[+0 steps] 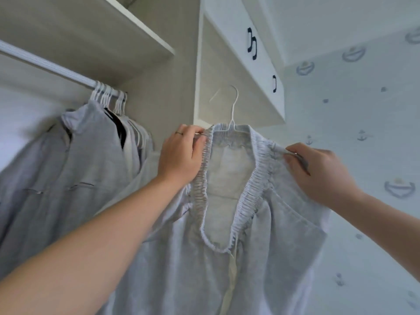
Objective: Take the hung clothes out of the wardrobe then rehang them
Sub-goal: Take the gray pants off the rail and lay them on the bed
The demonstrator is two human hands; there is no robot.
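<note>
Holding grey pants (284, 258) mid-frame on a white hanger (234, 103), pinching one side of the top with the left hand (180, 155), gripping the other side with the right hand (322, 171).

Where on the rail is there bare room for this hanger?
The rail is bare left of the bunched hangers, room for the held hanger. The rail's right end, by the wardrobe side panel, is crowded with hung clothes.

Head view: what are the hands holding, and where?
The grey garment, by its elastic waistband: left hand at one end, right hand at the other.
</note>
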